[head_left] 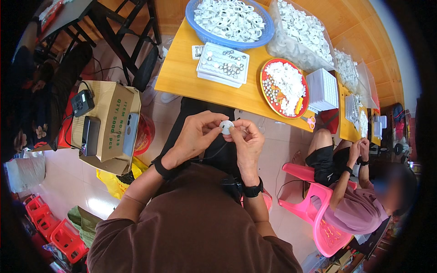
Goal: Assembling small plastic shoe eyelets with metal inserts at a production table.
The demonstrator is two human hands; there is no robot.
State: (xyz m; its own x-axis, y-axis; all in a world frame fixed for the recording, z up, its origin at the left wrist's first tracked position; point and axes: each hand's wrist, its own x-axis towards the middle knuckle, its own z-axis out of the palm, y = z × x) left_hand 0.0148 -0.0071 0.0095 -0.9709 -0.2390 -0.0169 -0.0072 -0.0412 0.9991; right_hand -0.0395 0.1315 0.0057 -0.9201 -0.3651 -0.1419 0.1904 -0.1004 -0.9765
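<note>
Now – mid-frame: left hand (196, 134) and right hand (246, 139) both pinching small white round part (226, 126) | step: fitting or pressing it, seemingly | next: steady fingertip pressure – orange table (182, 73) with white tray (223, 63) above.

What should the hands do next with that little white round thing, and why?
Probably press the small white round piece together between the fingertips. Both the left hand and the right hand already pinch it, held up in front of the body, away from the yellow table. The white tray there holds rows of similar small parts, so it likely goes there after.
</note>
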